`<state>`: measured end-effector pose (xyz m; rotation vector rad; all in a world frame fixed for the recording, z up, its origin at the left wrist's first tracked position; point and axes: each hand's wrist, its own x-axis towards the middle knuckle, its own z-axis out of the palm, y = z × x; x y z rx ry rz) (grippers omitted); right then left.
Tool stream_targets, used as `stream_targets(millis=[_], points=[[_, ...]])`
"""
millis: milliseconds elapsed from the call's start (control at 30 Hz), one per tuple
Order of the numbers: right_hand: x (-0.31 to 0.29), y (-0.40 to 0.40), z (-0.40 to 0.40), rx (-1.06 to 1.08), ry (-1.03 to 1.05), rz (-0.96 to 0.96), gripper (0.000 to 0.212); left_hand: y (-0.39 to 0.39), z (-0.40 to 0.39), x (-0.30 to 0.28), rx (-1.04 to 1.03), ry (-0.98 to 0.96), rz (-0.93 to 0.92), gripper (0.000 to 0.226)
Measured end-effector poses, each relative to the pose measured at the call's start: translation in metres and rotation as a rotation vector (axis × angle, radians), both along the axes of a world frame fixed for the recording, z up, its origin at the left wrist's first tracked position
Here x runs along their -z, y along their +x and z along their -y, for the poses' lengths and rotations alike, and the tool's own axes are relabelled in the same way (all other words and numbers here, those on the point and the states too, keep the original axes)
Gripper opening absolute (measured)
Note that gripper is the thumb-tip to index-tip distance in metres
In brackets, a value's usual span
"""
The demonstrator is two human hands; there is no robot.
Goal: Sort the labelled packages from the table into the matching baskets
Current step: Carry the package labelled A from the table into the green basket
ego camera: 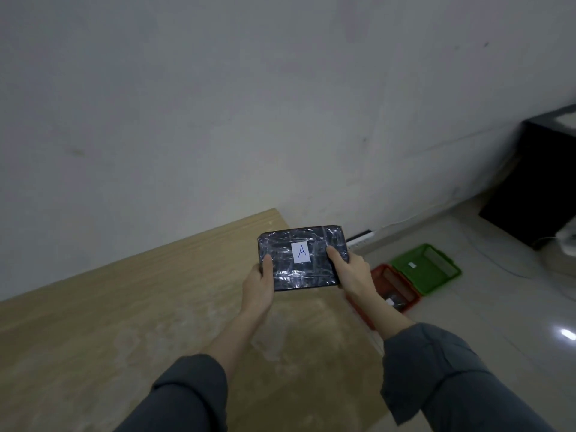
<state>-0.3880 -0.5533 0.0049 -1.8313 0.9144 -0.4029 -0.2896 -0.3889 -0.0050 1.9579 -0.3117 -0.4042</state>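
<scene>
Head view showed the left hand and right hand clamped on the package; reading its label first seemed wise, then matching a basket.

Dark grey-blue long sleeves, cuffs pushed up the forearms.

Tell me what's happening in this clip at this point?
A person holds a dark, plastic-wrapped package in the air with both hands, the left hand on its left edge and the right hand on its right edge. Its white label reads "A". It is above the far end of the wooden table. On the floor to the right sit a red basket and a green basket, side by side. The package is not yet in either one.
</scene>
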Motion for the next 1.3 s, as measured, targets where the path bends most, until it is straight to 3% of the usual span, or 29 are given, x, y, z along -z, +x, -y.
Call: stream_targets(millis=[67,267,467,767,1067,1300], points=[[0.000,-0.025,0.035,0.019,-0.007,-0.004,0.055,-0.022,0.036,0.002,0.021,-0.004,-0.013,0.062],[0.002,-0.080,0.134,0.096,0.027,-0.025,0.045,-0.062,0.145,0.002,0.112,0.024,-0.035,0.049],[0.018,-0.113,0.249,0.198,0.099,-0.022,0.061,-0.073,0.278,0.012,0.204,0.070,0.015,0.057],[0.029,-0.126,0.449,0.293,0.140,-0.066,0.042,-0.084,0.480,0.022,0.298,0.058,-0.074,0.058],[0.046,-0.102,0.616,0.208,0.182,-0.083,0.045,-0.078,0.636,0.027,0.227,0.080,-0.101,0.056],[0.098,-0.077,0.748,-0.005,0.221,-0.117,0.040,-0.081,0.748,0.071,0.016,0.097,-0.124,0.052]])
